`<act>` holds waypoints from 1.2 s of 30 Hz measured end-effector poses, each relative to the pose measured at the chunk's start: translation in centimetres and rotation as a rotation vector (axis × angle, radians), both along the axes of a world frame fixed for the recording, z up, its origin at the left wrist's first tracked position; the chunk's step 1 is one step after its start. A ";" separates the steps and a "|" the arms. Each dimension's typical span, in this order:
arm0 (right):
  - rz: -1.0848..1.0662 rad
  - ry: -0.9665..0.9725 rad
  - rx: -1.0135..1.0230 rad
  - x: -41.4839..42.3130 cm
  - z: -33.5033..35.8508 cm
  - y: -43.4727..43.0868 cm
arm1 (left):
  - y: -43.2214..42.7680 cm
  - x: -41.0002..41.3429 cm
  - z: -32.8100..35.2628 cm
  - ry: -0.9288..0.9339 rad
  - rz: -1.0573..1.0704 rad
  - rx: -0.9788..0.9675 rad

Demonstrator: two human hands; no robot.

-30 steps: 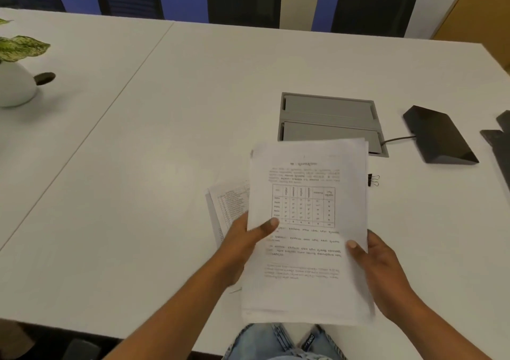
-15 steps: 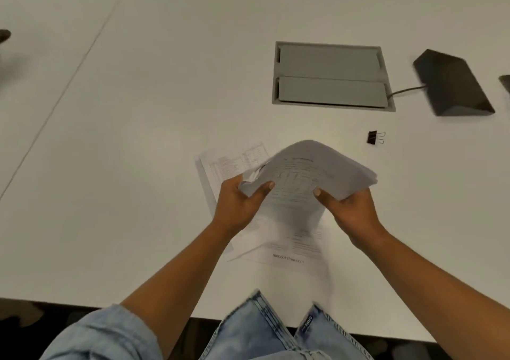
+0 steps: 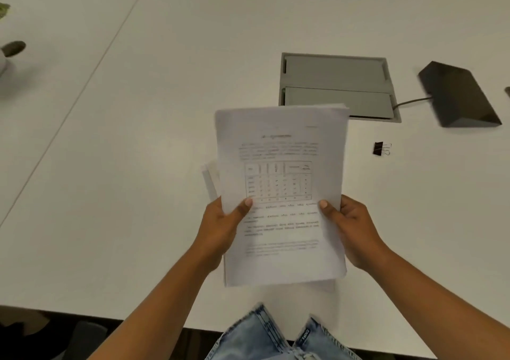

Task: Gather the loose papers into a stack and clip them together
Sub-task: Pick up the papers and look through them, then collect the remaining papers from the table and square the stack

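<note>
Head view: your left hand point(image 3: 220, 230) and right hand point(image 3: 356, 230) grip the paper stack point(image 3: 281, 186), long axis pointing away from you.

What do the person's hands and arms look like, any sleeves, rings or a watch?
The left hand and right hand are bare: no gloves, rings or watch visible. No sleeves show either, right down to the frame edge.

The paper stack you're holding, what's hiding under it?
Beneath the paper stack, held by the left hand and right hand, loose sheets peek out on the white table. How many, and what's printed on them, is covered.
</note>
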State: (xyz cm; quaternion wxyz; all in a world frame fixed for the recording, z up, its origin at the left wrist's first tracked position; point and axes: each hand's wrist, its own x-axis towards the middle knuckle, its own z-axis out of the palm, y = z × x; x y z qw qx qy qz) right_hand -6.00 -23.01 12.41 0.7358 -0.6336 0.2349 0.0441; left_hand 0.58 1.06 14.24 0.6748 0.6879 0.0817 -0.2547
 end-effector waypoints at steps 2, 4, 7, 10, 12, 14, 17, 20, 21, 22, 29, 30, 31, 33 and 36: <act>0.034 0.075 0.023 0.2 -0.9 0.5 | 0.9 -0.8 -0.4 0.028 0.025 0.024; 0.073 0.144 -0.048 -0.1 -2.8 0.7 | 2.1 -1.5 -0.6 0.027 0.100 0.058; 0.449 0.094 -0.534 -1.7 -7.0 0.0 | 4.3 -2.3 -0.8 0.033 0.197 0.117; 1.034 0.135 -1.138 -3.4 -9.9 -1.2 | 6.4 -3.0 -1.1 0.046 0.249 0.188; 1.000 0.119 -1.228 -4.4 -10.0 -1.7 | 7.3 -3.4 -1.2 0.053 0.258 0.222; 0.834 0.126 -1.257 -5.0 -10.3 -2.3 | 7.9 -3.7 -1.3 0.057 0.263 0.240; 0.667 0.181 -1.315 -5.7 -10.4 -3.6 | 8.1 -4.1 -1.6 0.078 0.287 0.250; 0.509 0.192 -1.337 -5.7 -10.0 -4.2 | 7.7 -4.4 -1.8 0.093 0.301 0.241; 0.426 0.215 -1.335 -5.4 -9.9 -4.3 | 7.5 -4.4 -1.8 0.096 0.305 0.236; 0.332 0.268 -1.306 -5.0 -9.6 -4.3 | 7.3 -4.5 -1.8 0.099 0.310 0.232; 0.153 0.606 -1.152 -1.9 -9.2 -4.1 | 7.0 -4.3 -1.2 0.083 0.327 0.243; 0.108 0.602 -1.088 -1.8 -9.4 -4.4 | 7.2 -4.2 -1.1 0.078 0.334 0.244; 0.065 0.601 -1.020 -1.6 -9.4 -4.8 | 7.5 -4.2 -1.1 0.076 0.340 0.246; 0.013 0.599 -0.930 -1.6 -9.5 -5.8 | 8.0 -4.1 -1.1 0.073 0.353 0.255; 0.004 0.520 -0.882 -1.8 -9.3 -6.9 | 8.7 -4.0 -1.1 0.069 0.370 0.270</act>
